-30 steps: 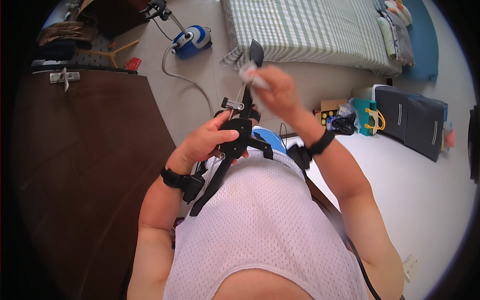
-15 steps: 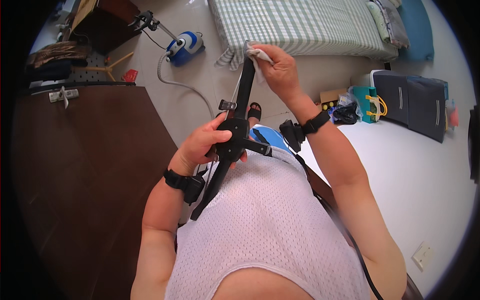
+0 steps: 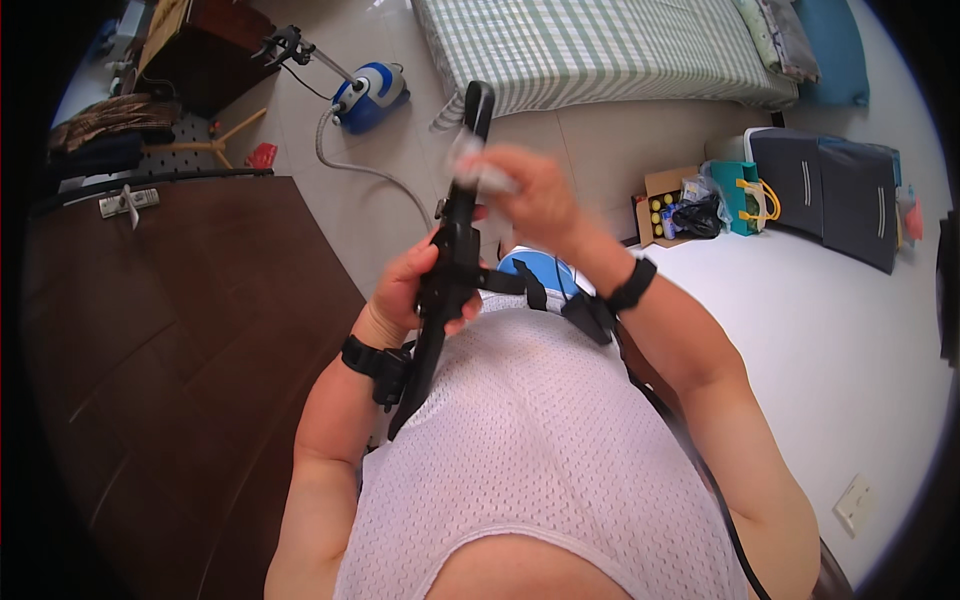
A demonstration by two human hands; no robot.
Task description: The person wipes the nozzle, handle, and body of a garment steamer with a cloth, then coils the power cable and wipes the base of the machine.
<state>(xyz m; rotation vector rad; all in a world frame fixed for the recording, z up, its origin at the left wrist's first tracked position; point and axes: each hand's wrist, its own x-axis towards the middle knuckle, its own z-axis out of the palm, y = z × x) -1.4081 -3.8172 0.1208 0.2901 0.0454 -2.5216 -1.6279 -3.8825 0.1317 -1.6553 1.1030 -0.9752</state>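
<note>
In front of my chest is a long black frame (image 3: 455, 265) with a thick central hub, a short arm jutting right and a rounded far end. I cannot make out its exact kind. My left hand (image 3: 398, 287) is closed around the hub, thumb on its near side. My right hand (image 3: 538, 198), smeared by motion, pinches a white cloth (image 3: 478, 172) against the upper bar, below its rounded tip. The frame slants, its lower end by my shirt.
A brown tabletop (image 3: 190, 330) is at my left, a white surface (image 3: 790, 340) at my right. Ahead are a blue-and-white canister appliance (image 3: 372, 98) with a grey hose and a bed (image 3: 590, 50) with a checked sheet. A carton (image 3: 665, 205) and a teal bag (image 3: 735, 195) stand at right.
My right hand and the cloth have slid down the bar from its far tip toward the hub, leaving the tip uncovered. The frame has turned slightly in my left hand.
</note>
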